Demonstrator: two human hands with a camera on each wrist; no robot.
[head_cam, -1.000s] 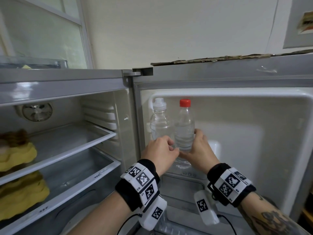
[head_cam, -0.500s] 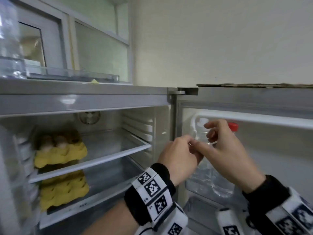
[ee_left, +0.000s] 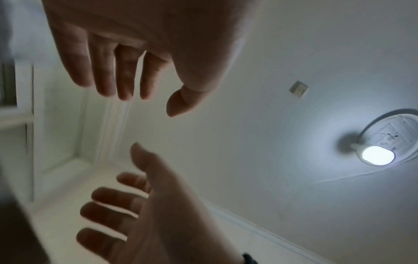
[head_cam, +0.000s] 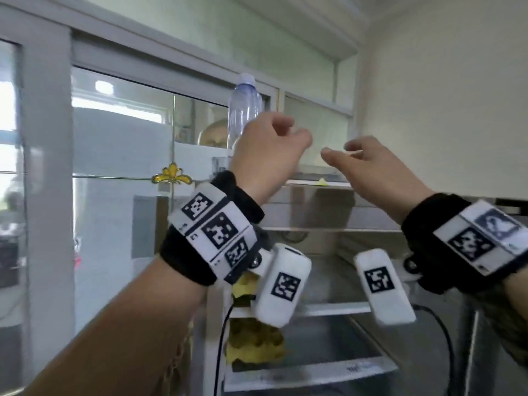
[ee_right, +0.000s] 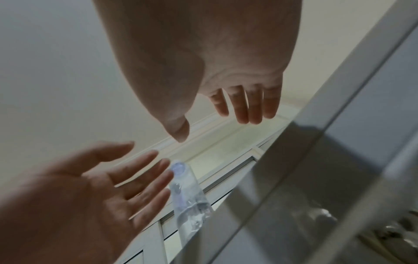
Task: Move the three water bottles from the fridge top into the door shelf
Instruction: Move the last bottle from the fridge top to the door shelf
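Bottle: a clear water bottle point(head_cam: 244, 110) stands upright on the fridge top point(head_cam: 320, 182), at 11 o'clock from the left hand.
Left hand point(head_cam: 268, 155): raised, fingers loose, holding nothing.
Right hand point(head_cam: 380, 170): raised, fingers relaxed, holding nothing.
Fridge shelves: yellow egg trays point(head_cam: 254, 344).

We no longer hold the bottles in the door shelf: a second ago both our hands were wrapped around them, low inside the open fridge door. Now our left hand point(head_cam: 264, 155) and right hand point(head_cam: 380, 172) are raised to the fridge top point(head_cam: 320, 182), empty, fingers loosely spread. Our left hand now sits just in front of the remaining bottle point(head_cam: 244, 110) standing near the fridge top's left edge, not yet gripping it.
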